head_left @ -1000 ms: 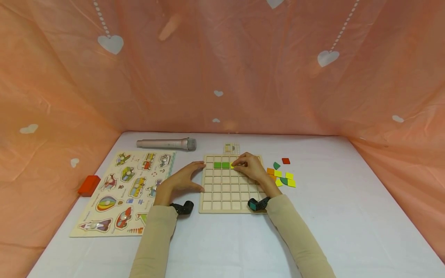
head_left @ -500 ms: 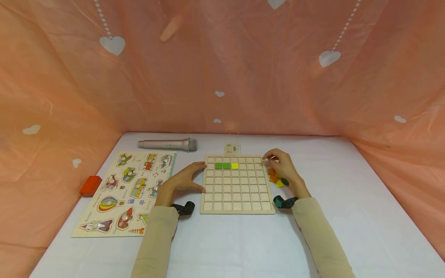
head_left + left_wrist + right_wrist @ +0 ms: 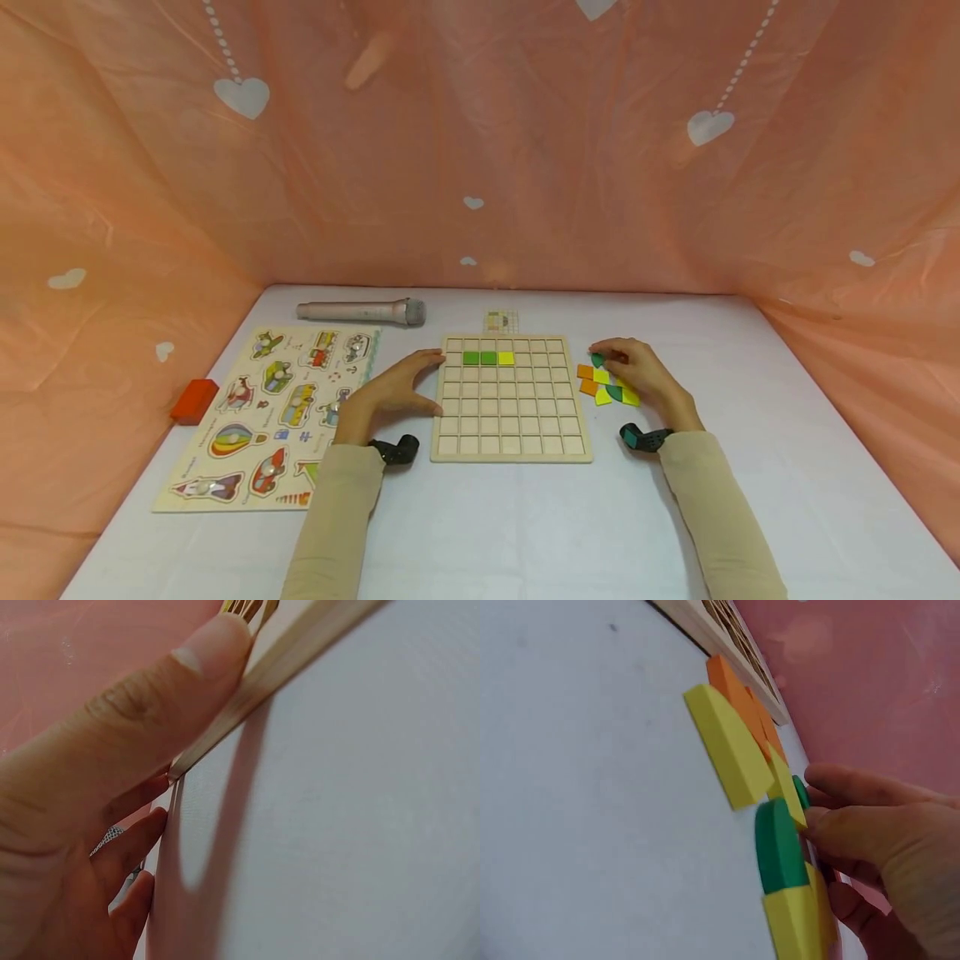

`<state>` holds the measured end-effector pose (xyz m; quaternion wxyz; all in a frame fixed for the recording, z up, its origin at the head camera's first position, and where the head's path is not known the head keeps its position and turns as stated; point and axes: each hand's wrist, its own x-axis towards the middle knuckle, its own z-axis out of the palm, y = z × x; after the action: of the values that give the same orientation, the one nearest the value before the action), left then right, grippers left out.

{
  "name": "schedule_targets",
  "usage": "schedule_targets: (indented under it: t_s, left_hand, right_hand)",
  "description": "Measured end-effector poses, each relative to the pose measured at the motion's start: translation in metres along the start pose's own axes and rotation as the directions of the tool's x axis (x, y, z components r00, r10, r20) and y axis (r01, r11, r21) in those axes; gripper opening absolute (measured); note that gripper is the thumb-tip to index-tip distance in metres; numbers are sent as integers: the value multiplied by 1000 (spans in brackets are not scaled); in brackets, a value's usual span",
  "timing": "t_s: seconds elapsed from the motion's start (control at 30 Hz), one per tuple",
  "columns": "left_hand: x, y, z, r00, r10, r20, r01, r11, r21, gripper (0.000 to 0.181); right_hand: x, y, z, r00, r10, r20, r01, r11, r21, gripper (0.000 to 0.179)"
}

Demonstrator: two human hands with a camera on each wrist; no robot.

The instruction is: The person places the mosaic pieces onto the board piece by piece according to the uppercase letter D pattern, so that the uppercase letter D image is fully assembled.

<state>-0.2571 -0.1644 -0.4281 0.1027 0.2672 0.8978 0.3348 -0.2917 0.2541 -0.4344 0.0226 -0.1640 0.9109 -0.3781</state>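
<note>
A wooden grid board (image 3: pixel 508 425) lies mid-table, with two green tiles (image 3: pixel 479 358) and a yellow tile (image 3: pixel 506 358) set side by side in its second row. My left hand (image 3: pixel 393 387) rests at the board's left edge, thumb and fingers spread; the left wrist view shows the thumb (image 3: pixel 214 652) against the wooden rim. To the right of the board, my right hand (image 3: pixel 637 367) pinches a green quarter-round tile (image 3: pixel 597 360) between thumb and index finger, low at the table. In the right wrist view only a sliver of that green tile (image 3: pixel 801 791) shows.
Beside the right hand lie orange tiles (image 3: pixel 588 387), yellow tiles (image 3: pixel 603 398) and another green curved tile (image 3: pixel 614 392). A small pattern card (image 3: pixel 501 322) is behind the board. Leftward are a microphone (image 3: pixel 360 312), a picture puzzle (image 3: pixel 255 442) and a red block (image 3: pixel 195 402).
My right hand has let go of the yellow tile in the grid and moved right to the loose tiles, now at the green quarter-round tile. The left hand has stayed put.
</note>
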Motion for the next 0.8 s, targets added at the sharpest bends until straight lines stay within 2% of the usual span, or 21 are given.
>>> schedule_targets:
  t_s: [0.1,0.23,0.33,0.5,0.63,0.73,0.8]
  left_hand:
    - [0,1,0,1000,-1,-2,1,1000,-3,90]
    - [0,1,0,1000,-4,-5,4,1000,-5,90]
    - [0,1,0,1000,-9,-5,9,1000,-7,90]
    - [1,-1,1,1000,-12,-7,12,1000,18,90]
    - [2,-1,0,1000,-11,-8,11,999,32,90]
    - [2,0,0,1000,-9,-9,9,999,36,90]
    - [2,0,0,1000,-7,-9,8,999,36,90]
  right_hand:
    - [1,-2,1,1000,-16,-25,16,1000,-13,25]
    - [1,-2,4,998,8,-60,-9,1000,-22,24]
    - [1,-2,6,997,33,-71,-36,999,-36,28]
    - [1,-4,7,998,10,-69,-14,998,-64,27]
    - [2,-5,8,997,30,-71,-34,998,-56,26]
    - [3,-7,10,995,46,-93,-51,998,-47,27]
    - [4,-10,12,993,30,-114,-36,998,-50,28]
